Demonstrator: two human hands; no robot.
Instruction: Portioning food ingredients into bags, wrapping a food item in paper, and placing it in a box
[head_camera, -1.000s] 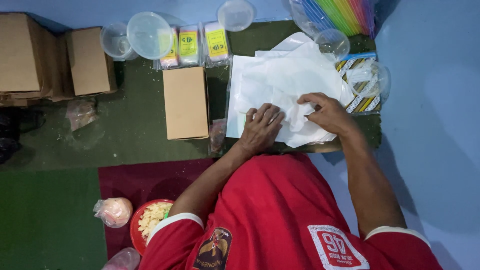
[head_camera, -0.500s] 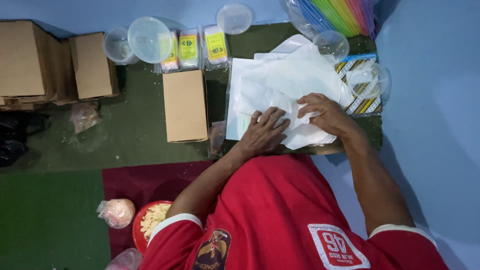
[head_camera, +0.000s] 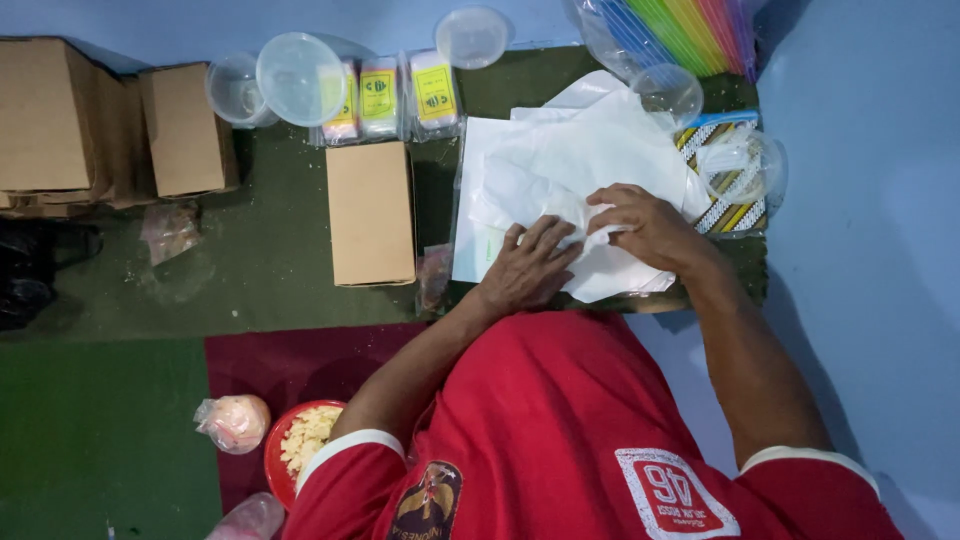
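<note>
Pressing flat on a stack of white paper sheets with the left hand, fingers spread; right hand pinching one sheet's edge, beside a brown cardboard box on the green mat.

Red short-sleeved shirt with white-trimmed cuffs and printed patches.

The white paper sheets lie in a loose, overlapping stack on the green mat — thin, flat at the back, slightly rumpled toward the near edge. The topmost sheet seems creased or folded near its front corner — hard to tell for sure.
</note>
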